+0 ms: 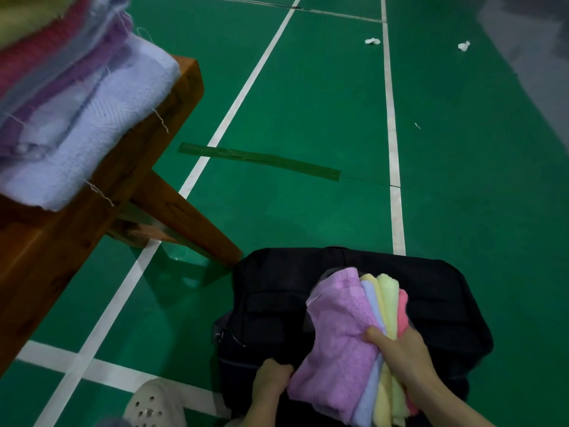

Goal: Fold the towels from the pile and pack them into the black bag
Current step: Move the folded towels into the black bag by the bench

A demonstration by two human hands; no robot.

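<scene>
Green court floor (323,118) crossed by white lines, wooden bench (129,167) topped with a towel pile (70,97), black bag (277,306) on the floor, folded towels (345,343) clamped by the right hand (400,355) over its opening, bag edge gripped by the left hand (271,380)

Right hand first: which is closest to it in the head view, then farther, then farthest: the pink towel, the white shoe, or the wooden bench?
From the right hand:
1. Pink towel, touching it, right edge of the held stack.
2. White shoe, bottom left on the floor.
3. Wooden bench, far left, under the towel pile.
</scene>
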